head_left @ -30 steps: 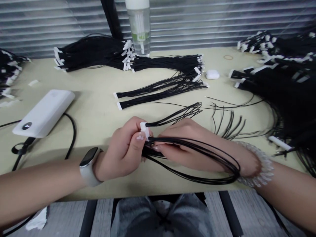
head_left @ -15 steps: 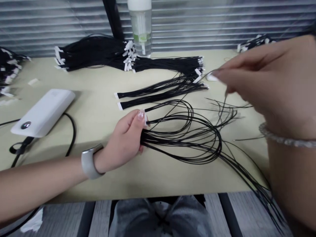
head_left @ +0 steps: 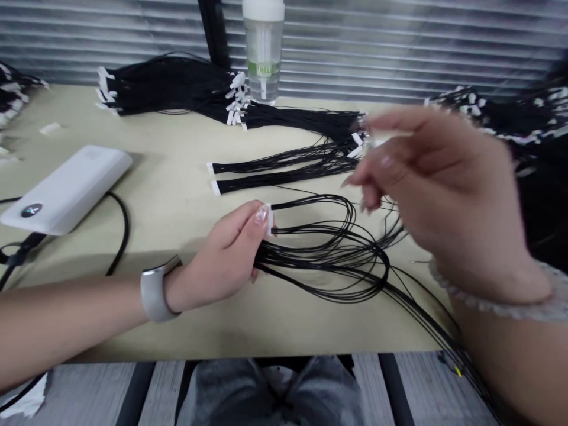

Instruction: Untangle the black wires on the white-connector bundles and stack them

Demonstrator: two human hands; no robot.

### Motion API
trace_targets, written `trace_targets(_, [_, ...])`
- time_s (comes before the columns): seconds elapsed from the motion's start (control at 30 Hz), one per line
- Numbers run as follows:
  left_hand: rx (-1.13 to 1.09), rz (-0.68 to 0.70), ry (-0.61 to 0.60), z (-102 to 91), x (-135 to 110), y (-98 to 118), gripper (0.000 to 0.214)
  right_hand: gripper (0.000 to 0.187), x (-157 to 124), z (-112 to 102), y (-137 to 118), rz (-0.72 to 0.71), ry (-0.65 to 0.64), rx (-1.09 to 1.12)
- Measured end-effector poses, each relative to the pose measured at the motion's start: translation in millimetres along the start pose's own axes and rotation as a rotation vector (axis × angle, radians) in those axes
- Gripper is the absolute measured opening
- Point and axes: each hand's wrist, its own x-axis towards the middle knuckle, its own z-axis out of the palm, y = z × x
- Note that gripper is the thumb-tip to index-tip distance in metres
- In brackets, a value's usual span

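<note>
pinching a white connector point(head_left: 270, 220), left hand point(head_left: 235, 248) holds black wires point(head_left: 306, 259); right hand point(head_left: 448, 189) hovers, grip spread.

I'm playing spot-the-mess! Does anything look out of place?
Two things, mildly. Wires in the left hand trail over the edge of the table, unlike the straighter bundles behind. Crumpled white paper, it seems, lies below the table at bottom left, like litter.
</note>
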Motion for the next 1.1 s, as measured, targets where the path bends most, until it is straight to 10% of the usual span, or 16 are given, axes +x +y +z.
trace_targets(0.2, [0.025, 0.045, -0.003, -1.6, 0.0, 1.4, 0.033, 0.006, -12.6, 16.0, -5.2, -0.278, -0.205, -0.423])
trace_targets(1.1, [0.467, 0.232, -0.078, 0.2, -1.5, 10.3, 0.027, 0.021, -12.8, 19.4, -10.3, -0.461, -0.259, -0.489])
